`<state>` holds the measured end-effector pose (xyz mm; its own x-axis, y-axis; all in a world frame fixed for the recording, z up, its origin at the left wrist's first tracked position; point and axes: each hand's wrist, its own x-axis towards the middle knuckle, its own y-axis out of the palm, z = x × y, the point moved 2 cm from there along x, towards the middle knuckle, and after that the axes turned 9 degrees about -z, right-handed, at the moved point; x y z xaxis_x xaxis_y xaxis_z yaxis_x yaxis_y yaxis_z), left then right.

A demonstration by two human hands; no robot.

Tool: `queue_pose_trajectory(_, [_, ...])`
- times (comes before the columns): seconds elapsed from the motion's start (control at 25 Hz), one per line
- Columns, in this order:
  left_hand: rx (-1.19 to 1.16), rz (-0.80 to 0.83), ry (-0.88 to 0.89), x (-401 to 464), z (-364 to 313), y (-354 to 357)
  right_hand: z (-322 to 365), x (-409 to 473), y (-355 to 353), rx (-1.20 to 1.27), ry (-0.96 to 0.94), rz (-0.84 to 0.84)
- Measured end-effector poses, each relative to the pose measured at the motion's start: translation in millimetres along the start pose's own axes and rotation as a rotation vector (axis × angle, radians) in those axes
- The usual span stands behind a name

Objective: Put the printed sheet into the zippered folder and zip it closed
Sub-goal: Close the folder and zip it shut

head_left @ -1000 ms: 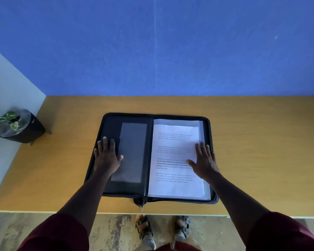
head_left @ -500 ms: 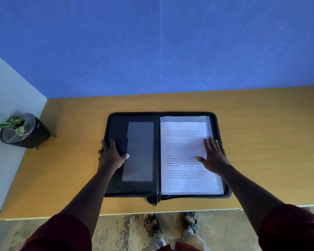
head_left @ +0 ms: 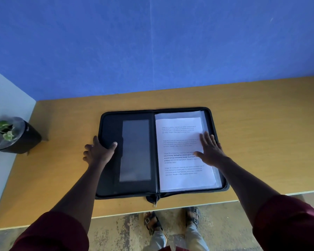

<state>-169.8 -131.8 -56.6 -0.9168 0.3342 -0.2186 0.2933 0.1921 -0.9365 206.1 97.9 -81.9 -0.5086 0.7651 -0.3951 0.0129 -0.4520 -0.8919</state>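
The black zippered folder [head_left: 109,180] lies open flat on the wooden table [head_left: 265,134]. In its right half lies the white printed sheet [head_left: 179,138], text facing up, over a clear sleeve. My right hand [head_left: 210,151] presses flat on the sheet's right side with straight fingers. My left hand [head_left: 98,153] holds the folder's left edge, thumb on the inner face and fingers curled around the outside. A grey clear pocket [head_left: 135,151] covers the left half. The zipper pull [head_left: 154,203] hangs at the spine's near end.
A black pot with a small green plant [head_left: 13,136] stands at the table's far left, beside a white side wall. A blue wall runs behind the table. The table's front edge [head_left: 170,208] is just below the folder, and my sandalled feet show beneath it.
My left hand has slid left from the folder's inner face to its outer edge and taken hold of it. My right hand has stayed flat on the sheet.
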Motion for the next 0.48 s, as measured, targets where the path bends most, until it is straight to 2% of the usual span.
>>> queue_pose_trajectory(0.08, [0.034, -0.048, 0.026, 4.3, -3.7, -14.2, 6.3, 3.8, -0.3, 0.003, 0.001, -0.015])
queue_pose_trajectory(0.2, [0.123, -0.227, 0.046, -19.8, -24.6, -34.9, 0.8, 0.1, 1.6, 0.011, -0.025, -0.017])
queue_pose_trajectory(0.48, [0.097, -0.461, 0.171, -58.2, -74.6, -85.8, -3.5, -4.0, 8.0, -0.016, -0.03, -0.054])
